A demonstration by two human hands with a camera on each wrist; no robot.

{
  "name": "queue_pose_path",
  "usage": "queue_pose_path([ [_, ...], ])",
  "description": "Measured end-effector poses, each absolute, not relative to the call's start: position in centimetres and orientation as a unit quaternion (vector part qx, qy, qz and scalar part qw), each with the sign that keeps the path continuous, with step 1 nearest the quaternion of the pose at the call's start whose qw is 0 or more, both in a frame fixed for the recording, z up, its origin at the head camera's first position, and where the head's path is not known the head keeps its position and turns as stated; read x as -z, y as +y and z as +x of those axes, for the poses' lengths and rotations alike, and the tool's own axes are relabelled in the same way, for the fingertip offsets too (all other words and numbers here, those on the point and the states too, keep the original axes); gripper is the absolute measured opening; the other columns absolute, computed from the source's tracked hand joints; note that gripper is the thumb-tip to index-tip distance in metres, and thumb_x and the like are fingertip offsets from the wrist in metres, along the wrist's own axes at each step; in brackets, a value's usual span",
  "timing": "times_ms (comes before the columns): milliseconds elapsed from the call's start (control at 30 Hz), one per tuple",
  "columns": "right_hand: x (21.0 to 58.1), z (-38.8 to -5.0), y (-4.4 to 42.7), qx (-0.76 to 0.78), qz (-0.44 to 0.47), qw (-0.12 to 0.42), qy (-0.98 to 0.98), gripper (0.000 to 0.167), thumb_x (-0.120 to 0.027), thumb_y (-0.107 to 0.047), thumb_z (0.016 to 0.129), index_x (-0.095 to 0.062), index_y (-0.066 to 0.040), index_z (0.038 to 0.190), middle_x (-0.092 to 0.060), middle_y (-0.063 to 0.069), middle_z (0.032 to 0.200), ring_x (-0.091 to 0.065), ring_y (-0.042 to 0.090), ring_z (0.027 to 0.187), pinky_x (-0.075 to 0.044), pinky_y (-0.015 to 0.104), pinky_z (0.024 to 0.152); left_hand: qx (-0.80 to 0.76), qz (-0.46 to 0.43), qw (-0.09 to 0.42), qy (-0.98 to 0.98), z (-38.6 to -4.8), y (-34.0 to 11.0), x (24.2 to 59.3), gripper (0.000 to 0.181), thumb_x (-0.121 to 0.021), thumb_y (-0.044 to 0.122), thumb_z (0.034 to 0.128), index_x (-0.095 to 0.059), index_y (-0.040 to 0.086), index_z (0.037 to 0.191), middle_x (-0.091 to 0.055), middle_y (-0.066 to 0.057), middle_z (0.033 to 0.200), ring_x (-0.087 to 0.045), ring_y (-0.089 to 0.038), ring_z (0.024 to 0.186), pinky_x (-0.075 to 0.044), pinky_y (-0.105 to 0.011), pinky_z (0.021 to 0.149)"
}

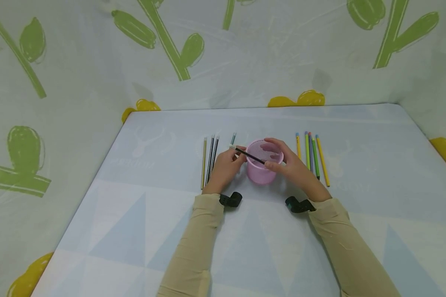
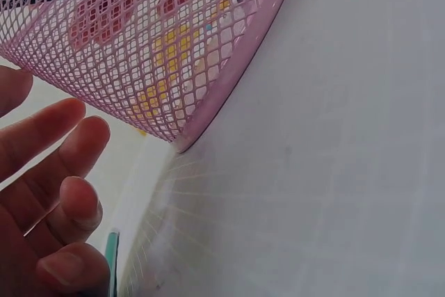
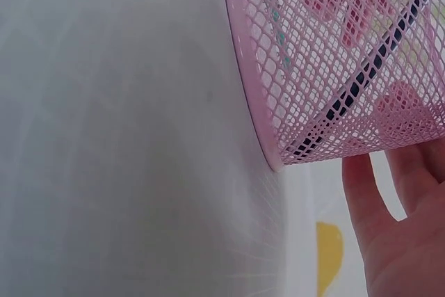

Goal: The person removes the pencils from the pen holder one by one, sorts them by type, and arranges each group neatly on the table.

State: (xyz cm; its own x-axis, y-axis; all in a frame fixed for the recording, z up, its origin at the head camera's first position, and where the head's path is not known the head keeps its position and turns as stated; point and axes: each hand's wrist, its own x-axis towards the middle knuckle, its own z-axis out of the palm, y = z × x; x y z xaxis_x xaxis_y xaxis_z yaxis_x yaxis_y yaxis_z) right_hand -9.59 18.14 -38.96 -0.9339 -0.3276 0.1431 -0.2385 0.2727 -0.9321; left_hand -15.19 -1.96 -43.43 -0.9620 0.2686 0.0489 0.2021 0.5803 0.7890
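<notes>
A pink mesh pencil cup (image 1: 261, 175) stands upright on the table between both hands. A black pencil (image 1: 250, 155) with a pale end slants across its rim. Through the mesh, the left wrist view shows this pencil's lower end inside, near the cup's base. My left hand (image 1: 226, 167), at the cup's left, pinches the pencil near its pale end between thumb and fingers. Its loosely curled other fingers (image 2: 76, 145) show beside the cup in the left wrist view. On the opposite side, my right hand (image 1: 291, 165) holds the cup, thumb in front and fingers round the back.
Left of the cup lie a gold pencil (image 1: 203, 163) and several black pencils (image 1: 210, 156); a teal one (image 1: 233, 138) lies behind the left hand. Yellow, green and purple pencils (image 1: 315, 159) lie to the right. A patterned cloth (image 1: 245, 247) covers the table; printed sheets surround it.
</notes>
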Motion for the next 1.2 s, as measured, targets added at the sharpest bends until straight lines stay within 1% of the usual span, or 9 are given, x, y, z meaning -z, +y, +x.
queue_pose_path([
  [200, 38.93, -9.59, 18.15, 0.581, -0.178, 0.042, 0.793, 0.058, -0.054, -0.009, 0.087, -0.027, -0.013, 0.137, -0.04, 0.013, 0.133, -0.031, 0.027, 0.124, -0.025, 0.049, 0.1, -0.436, 0.137, 0.034, 0.889, -15.18, -1.93, 43.42, 0.034, -0.044, 0.043, 0.0896, -0.06, 0.025, 0.113, -0.06, 0.009, 0.08, -0.049, -0.013, 0.059, -0.038, -0.027, 0.05],
  [367, 38.95, -9.57, 18.13, 0.579, -0.17, 0.044, 0.796, 0.057, -0.054, -0.011, 0.087, -0.028, -0.016, 0.137, -0.04, 0.01, 0.133, -0.032, 0.024, 0.124, -0.025, 0.048, 0.1, -0.427, 0.141, 0.034, 0.893, -15.22, -1.94, 43.61, 0.033, -0.044, 0.043, 0.0898, -0.06, 0.025, 0.113, -0.059, 0.012, 0.08, -0.05, -0.011, 0.06, -0.041, -0.027, 0.051],
  [600, 39.03, -9.58, 18.12, 0.58, -0.162, 0.047, 0.797, 0.056, -0.054, -0.013, 0.087, -0.028, -0.019, 0.136, -0.04, 0.009, 0.134, -0.031, 0.021, 0.124, -0.024, 0.048, 0.1, -0.414, 0.143, 0.039, 0.898, -15.37, -1.92, 43.86, 0.029, -0.044, 0.04, 0.0897, -0.061, 0.026, 0.109, -0.058, 0.011, 0.079, -0.051, -0.01, 0.062, -0.043, -0.027, 0.053],
  [900, 39.11, -9.51, 18.02, 0.581, -0.168, 0.041, 0.796, 0.055, -0.053, -0.011, 0.087, -0.028, -0.016, 0.136, -0.04, 0.011, 0.133, -0.031, 0.024, 0.124, -0.025, 0.049, 0.1, -0.414, 0.14, 0.043, 0.898, -15.32, -1.95, 43.89, 0.029, -0.043, 0.04, 0.09, -0.061, 0.024, 0.106, -0.058, 0.011, 0.079, -0.052, -0.01, 0.063, -0.045, -0.027, 0.055],
  [1100, 39.1, -9.48, 18.01, 0.585, -0.164, 0.046, 0.793, 0.054, -0.053, -0.012, 0.088, -0.028, -0.017, 0.136, -0.04, 0.011, 0.134, -0.03, 0.023, 0.125, -0.023, 0.049, 0.101, -0.403, 0.136, 0.043, 0.904, -15.41, -1.86, 43.9, 0.029, -0.043, 0.04, 0.09, -0.062, 0.024, 0.105, -0.058, 0.01, 0.079, -0.051, -0.01, 0.064, -0.044, -0.026, 0.054],
  [1200, 39.1, -9.49, 18.05, 0.587, -0.164, 0.046, 0.791, 0.054, -0.053, -0.011, 0.088, -0.028, -0.017, 0.136, -0.04, 0.011, 0.134, -0.03, 0.023, 0.125, -0.024, 0.048, 0.101, -0.398, 0.141, 0.039, 0.906, -15.48, -1.77, 43.91, 0.027, -0.044, 0.039, 0.0902, -0.063, 0.023, 0.102, -0.058, 0.009, 0.08, -0.051, -0.011, 0.064, -0.043, -0.026, 0.055],
])
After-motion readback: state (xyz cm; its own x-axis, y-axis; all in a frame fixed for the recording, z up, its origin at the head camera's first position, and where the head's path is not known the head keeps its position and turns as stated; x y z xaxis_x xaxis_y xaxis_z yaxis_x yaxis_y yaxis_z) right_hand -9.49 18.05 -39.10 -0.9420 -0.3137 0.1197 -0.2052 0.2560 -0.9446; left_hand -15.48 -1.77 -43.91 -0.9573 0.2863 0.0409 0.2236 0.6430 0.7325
